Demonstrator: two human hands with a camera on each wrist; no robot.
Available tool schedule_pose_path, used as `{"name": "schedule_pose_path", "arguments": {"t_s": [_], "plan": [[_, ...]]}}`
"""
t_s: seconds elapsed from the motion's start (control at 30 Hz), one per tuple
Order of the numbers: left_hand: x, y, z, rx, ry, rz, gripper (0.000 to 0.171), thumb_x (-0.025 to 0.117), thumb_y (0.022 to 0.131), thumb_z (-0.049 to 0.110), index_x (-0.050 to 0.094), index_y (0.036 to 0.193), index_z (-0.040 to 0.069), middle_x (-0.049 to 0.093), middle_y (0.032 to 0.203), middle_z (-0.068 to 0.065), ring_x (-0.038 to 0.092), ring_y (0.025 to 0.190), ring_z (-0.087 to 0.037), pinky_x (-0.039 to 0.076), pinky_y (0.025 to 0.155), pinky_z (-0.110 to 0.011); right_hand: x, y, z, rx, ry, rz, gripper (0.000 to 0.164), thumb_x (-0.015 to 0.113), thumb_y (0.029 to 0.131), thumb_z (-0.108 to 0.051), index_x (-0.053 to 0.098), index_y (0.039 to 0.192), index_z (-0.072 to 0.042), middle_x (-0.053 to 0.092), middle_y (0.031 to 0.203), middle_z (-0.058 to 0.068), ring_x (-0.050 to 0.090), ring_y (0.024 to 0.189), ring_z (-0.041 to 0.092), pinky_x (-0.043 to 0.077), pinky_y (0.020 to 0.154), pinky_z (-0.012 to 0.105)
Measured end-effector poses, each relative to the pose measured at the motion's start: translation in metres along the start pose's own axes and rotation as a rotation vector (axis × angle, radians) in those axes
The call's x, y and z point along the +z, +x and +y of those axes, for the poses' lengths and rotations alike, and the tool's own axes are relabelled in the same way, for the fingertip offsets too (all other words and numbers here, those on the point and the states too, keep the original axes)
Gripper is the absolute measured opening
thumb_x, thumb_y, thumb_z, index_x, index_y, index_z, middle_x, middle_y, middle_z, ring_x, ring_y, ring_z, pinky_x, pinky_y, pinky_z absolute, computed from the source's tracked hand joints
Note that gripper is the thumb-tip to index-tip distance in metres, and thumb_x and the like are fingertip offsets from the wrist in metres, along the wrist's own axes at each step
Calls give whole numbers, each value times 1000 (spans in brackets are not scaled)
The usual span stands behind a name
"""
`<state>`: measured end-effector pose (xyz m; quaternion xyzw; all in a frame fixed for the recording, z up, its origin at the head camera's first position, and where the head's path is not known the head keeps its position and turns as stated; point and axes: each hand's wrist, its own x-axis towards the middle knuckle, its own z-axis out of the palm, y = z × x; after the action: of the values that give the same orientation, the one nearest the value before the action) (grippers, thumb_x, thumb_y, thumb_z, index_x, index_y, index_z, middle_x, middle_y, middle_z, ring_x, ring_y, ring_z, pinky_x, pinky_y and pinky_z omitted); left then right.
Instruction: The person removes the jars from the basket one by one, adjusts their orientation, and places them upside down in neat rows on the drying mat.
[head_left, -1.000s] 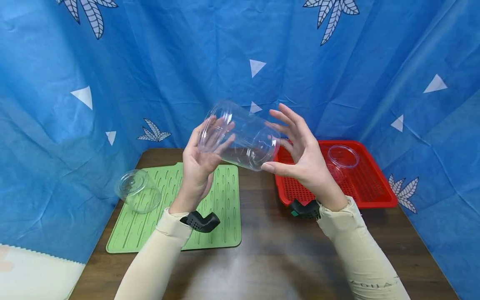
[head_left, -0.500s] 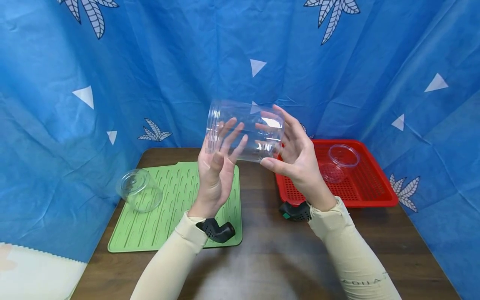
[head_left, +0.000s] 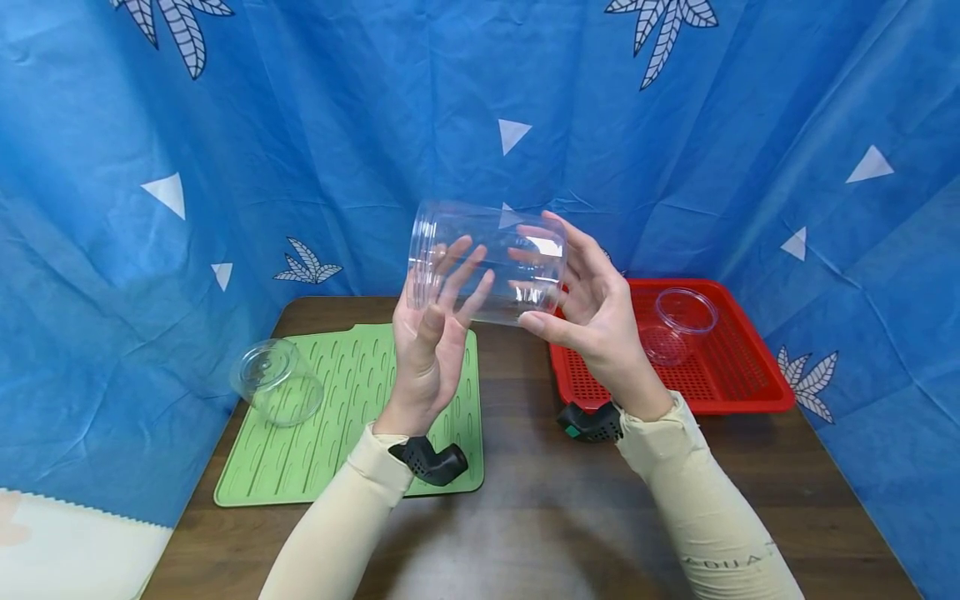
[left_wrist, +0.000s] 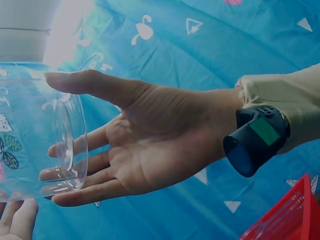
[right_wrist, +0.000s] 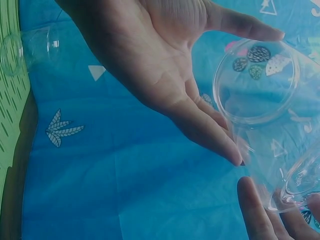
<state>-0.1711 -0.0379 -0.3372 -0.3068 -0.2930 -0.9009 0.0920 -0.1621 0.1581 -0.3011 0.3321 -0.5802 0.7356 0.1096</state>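
A clear plastic jar (head_left: 487,287) lies almost level in the air, its ridged mouth toward my left and its base toward my right. My right hand (head_left: 603,308) holds the base end, thumb below and in front, fingers behind. My left hand (head_left: 427,358) supports the mouth end with spread, mostly straight fingers that show through the clear wall. The left wrist view looks across at my right hand (left_wrist: 155,140) around the base of the jar (left_wrist: 30,135). In the right wrist view, my left hand (right_wrist: 165,70) has its thumb at the rim of the jar (right_wrist: 250,145).
A second clear jar (head_left: 288,392) stands mouth down on the left part of a green ridged drying mat (head_left: 345,458). Another clear jar (head_left: 671,342) stands mouth up in a red plastic basket (head_left: 750,400) at the right. A blue patterned curtain (head_left: 465,100) encloses the wooden table (head_left: 517,500).
The jar has gone from tilted, base end low, to nearly level. My left hand has moved right and turned, fingers spreading behind it. Hardly anything differs over the last half second.
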Motion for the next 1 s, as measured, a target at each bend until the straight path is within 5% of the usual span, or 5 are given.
{"name": "schedule_pose_path", "arguments": {"t_s": [0.37, 0.7, 0.9, 1.0], "plan": [[-8, 2, 14, -84, 116, -62, 101, 96, 87, 43, 37, 157, 1, 44, 163, -26, 42, 155, -45, 38, 126, -59, -2, 1, -2, -5, -6, -10, 92, 92, 89, -8, 44, 167, -11, 51, 162, 21, 55, 143, 44, 56, 111, 49], [-29, 27, 66, -218, 514, -274, 116, 100, 80, 47, 32, 168, 9, 42, 166, -21, 44, 152, -40, 45, 123, -50, -9, -1, -7, 8, -32, -22, 91, 87, 87, 3, 45, 166, -11, 51, 161, 21, 55, 143, 44, 59, 108, 48], [-30, 47, 94, -238, 766, -415, 121, 100, 79, 51, 31, 171, 13, 40, 169, -9, 40, 155, -30, 42, 122, -49, -11, -3, -6, 18, -66, -47, 94, 87, 85, 7, 42, 167, -6, 52, 160, 20, 56, 142, 44, 60, 107, 48], [-27, 51, 99, -242, 851, -486, 112, 100, 82, 38, 35, 170, 13, 44, 168, -6, 38, 158, -26, 42, 123, -51, -12, -4, -5, 28, -85, -50, 94, 88, 84, 5, 43, 166, -6, 53, 160, 19, 56, 142, 42, 60, 107, 47]]}}
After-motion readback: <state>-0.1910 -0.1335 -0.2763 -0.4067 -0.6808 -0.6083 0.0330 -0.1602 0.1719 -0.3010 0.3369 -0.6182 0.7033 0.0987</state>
